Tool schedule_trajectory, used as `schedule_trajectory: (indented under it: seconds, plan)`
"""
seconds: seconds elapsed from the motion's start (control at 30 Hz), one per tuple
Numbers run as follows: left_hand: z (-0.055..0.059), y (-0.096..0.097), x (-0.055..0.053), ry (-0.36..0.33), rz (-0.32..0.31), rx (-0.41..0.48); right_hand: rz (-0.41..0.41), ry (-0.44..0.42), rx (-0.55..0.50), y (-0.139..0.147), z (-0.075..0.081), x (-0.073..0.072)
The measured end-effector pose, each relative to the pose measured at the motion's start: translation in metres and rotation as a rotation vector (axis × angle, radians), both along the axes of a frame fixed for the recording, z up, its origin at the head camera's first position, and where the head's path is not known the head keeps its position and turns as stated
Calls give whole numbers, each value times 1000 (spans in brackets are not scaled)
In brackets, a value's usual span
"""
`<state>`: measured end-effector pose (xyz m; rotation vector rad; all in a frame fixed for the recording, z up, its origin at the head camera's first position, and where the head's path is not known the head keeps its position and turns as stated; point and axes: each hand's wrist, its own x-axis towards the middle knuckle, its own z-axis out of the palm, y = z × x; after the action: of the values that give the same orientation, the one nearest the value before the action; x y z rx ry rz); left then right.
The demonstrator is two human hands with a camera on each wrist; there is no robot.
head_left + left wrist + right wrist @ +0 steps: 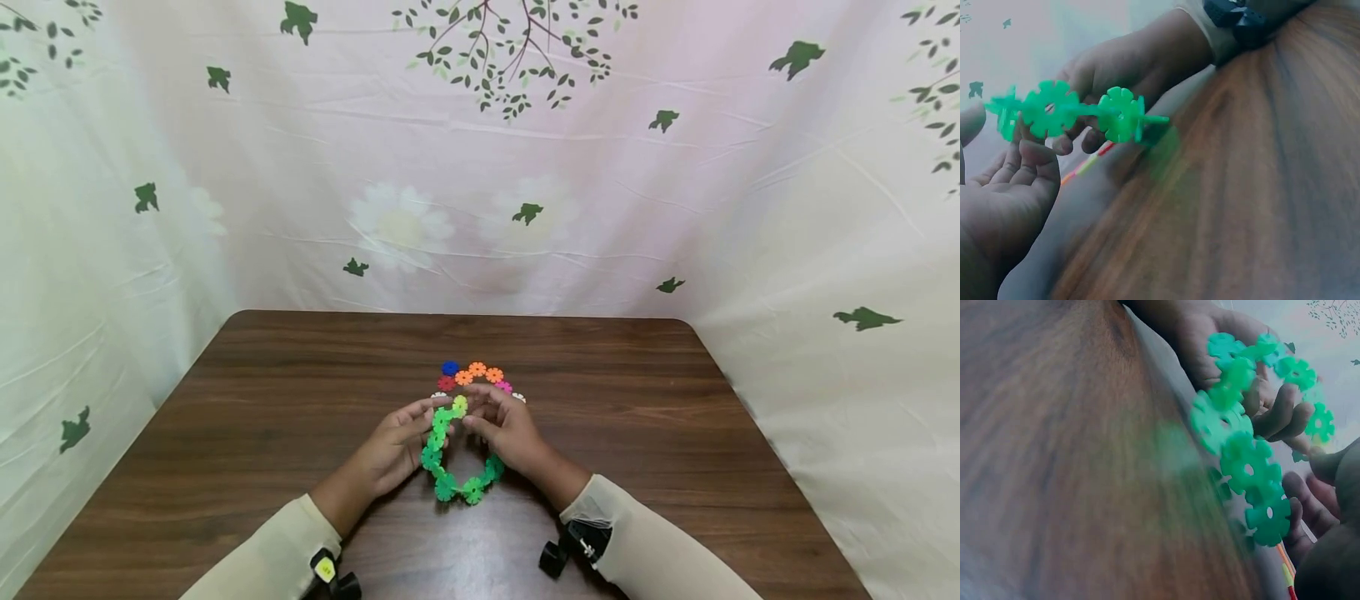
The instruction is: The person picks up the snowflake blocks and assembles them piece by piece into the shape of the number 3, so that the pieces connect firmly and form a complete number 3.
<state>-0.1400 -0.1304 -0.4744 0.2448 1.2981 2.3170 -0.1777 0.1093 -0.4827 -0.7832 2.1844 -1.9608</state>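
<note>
A looped chain of green, slotted flower-shaped plastic discs (446, 486) hangs between both hands close over the table, with a yellow-green disc (460, 406) at its upper end. My left hand (390, 450) holds the chain's left side between thumb and fingers. Opposite it, my right hand (513, 433) has thumb and fingertips pinched at the yellow-green end and partly covers the chain's right side. The right wrist view shows the discs (1250, 465) slotted into one another at angles. From the left wrist, a row of green discs (1050, 107) appears in front of the right hand's fingers.
Beyond the hands lie more flower discs: blue (450, 367), red (446, 383), several orange (477, 369), pink (504, 387) and white (518, 397). The brown wooden table (337, 358) ends at a patterned curtain (450, 167) behind and on both sides.
</note>
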Motion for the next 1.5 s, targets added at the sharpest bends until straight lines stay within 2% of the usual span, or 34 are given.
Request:
schedule_trajectory:
  seconds: [0.1,0.23,0.3,0.4,0.63,0.7,0.8,0.9,1.0,1.13,1.3,1.5]
  plan:
    - [2,-5,-1,4,8,83,-48,-12,-11,0,1,0]
    - [9,-10,-1,24,25,196,-69,-25,-24,-1,3,1]
    - [12,-10,-1,39,28,208,-62,-29,-20,-1,3,1]
    - [16,-8,0,54,52,170,-52,-31,-4,0,3,1]
    - [25,-10,2,118,156,29,-65,8,9,0,2,1]
    - [28,-10,1,114,187,-19,-78,32,1,0,3,0]
    - [29,-8,0,92,245,-133,-90,58,-1,1,3,0]
    - [29,-4,-1,64,306,-285,-94,64,6,1,2,-1]
    - [27,-1,-2,68,347,-412,-103,63,7,1,2,-1]
    - [23,2,-2,142,366,-558,-130,58,0,0,1,-2]
    - [16,2,-1,239,362,-697,-217,127,30,2,0,-6]
    - [11,2,-1,300,346,-733,-353,198,81,10,-3,-15]
